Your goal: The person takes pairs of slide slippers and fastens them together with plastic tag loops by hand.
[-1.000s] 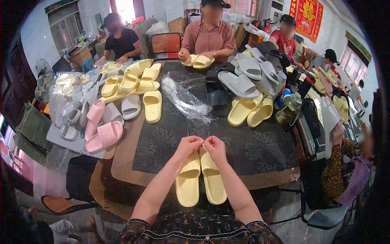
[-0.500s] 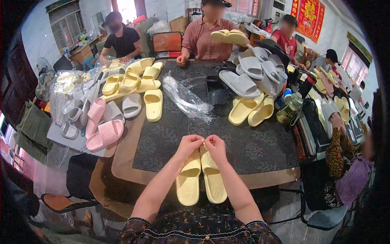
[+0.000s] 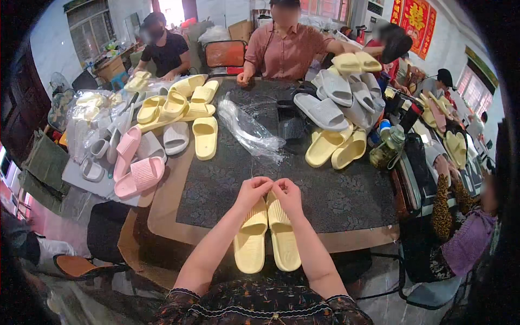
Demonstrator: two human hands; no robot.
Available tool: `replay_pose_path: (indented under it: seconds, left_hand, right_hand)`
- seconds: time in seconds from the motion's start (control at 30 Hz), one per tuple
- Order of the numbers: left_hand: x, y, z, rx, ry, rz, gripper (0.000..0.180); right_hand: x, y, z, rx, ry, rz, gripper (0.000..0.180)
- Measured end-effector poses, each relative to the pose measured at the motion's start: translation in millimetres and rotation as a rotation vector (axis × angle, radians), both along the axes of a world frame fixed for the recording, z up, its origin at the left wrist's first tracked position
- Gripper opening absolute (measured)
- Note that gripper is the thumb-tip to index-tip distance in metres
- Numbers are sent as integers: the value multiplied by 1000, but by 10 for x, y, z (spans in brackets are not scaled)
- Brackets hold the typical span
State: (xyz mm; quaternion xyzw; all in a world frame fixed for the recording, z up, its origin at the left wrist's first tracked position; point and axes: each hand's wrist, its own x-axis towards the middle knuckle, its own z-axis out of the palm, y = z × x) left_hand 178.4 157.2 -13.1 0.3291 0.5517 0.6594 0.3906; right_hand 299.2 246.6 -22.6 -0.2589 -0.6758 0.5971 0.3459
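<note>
A pair of pale yellow slide slippers lies side by side at the table's near edge, the left slipper (image 3: 249, 252) beside the right slipper (image 3: 286, 252), heels toward me. Over their toe ends, my left hand (image 3: 253, 193) and my right hand (image 3: 287, 197) meet with fingers pinched. Whatever sits between the fingertips is too small to make out. Both hands hide part of the toe ends. Beyond them, clear plastic bags (image 3: 249, 130) lie flat on the dark patterned table mat (image 3: 341, 200).
Yellow slippers (image 3: 205, 138) and pink slippers (image 3: 142, 176) are heaped at left. Grey slippers (image 3: 322, 111) and a yellow pair (image 3: 346, 149) pile up at right, near a glass jar (image 3: 387, 147). Across the table stands a co-worker (image 3: 281, 51); others sit around.
The co-worker opposite has moved a yellow pair rightward onto the grey pile. A yellow pair now shows raised near the far-left co-worker. My hands stay nearly in place, still pinched.
</note>
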Motion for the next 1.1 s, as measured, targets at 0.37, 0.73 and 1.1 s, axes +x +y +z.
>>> replay_pose_path:
  seconds: [0.37, 0.73, 1.1]
  left_hand:
    - [-9, 16, -66, -7, -31, 44, 19]
    - [13, -16, 27, -26, 10, 59, 17]
    - [6, -5, 80, 12, -64, 54, 17]
  right_hand:
    - [25, -10, 55, 20, -33, 33, 10]
    - [3, -5, 20, 29, -17, 24, 11]
    - [11, -14, 34, 21, -18, 4, 11]
